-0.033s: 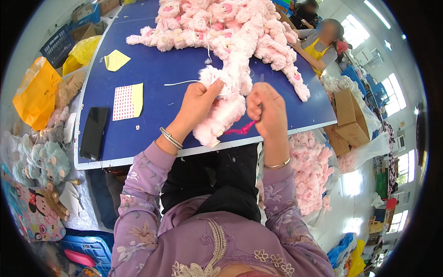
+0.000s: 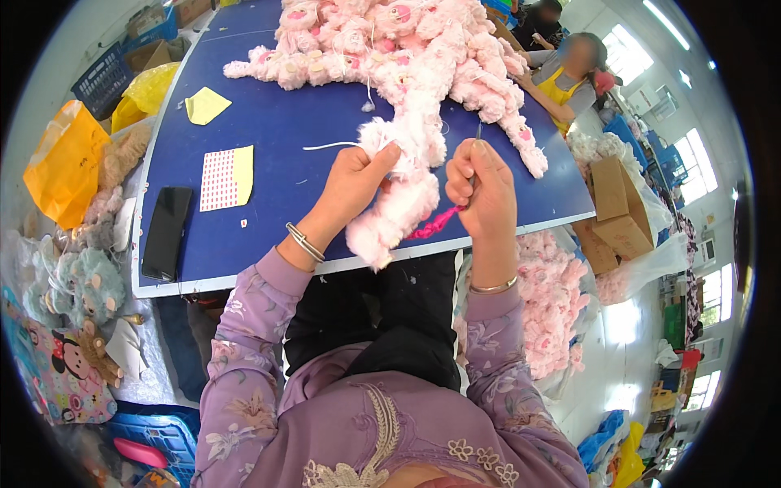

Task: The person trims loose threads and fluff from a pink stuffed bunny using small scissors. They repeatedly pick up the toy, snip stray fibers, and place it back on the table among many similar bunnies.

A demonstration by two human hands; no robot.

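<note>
My left hand (image 2: 355,180) is closed, thumb on top, pinching the fluffy fabric of a pink plush piece (image 2: 384,213) at the near edge of the table. A white string (image 2: 329,146) sticks out leftward beside its fingers. To the right, my right hand (image 2: 482,185) is closed around a slim tool whose thin metal tip (image 2: 479,130) points away from me; its exact kind is hidden in the fist. A bright pink braided cord (image 2: 437,223) runs from below that fist toward the plush. The right hand is apart from the plush.
A pile of pink plush pieces (image 2: 358,37) covers the far part of the blue table (image 2: 277,122). A black phone (image 2: 166,234), a sticker sheet (image 2: 227,179) and a yellow paper (image 2: 207,106) lie left. More pink plush (image 2: 547,301) and a cardboard box (image 2: 621,207) are right. A co-worker (image 2: 565,85) sits far right.
My right hand has shifted slightly right, away from the plush, and turned so the tool's tip shows more clearly. The left hand and plush have moved a little to the right.
</note>
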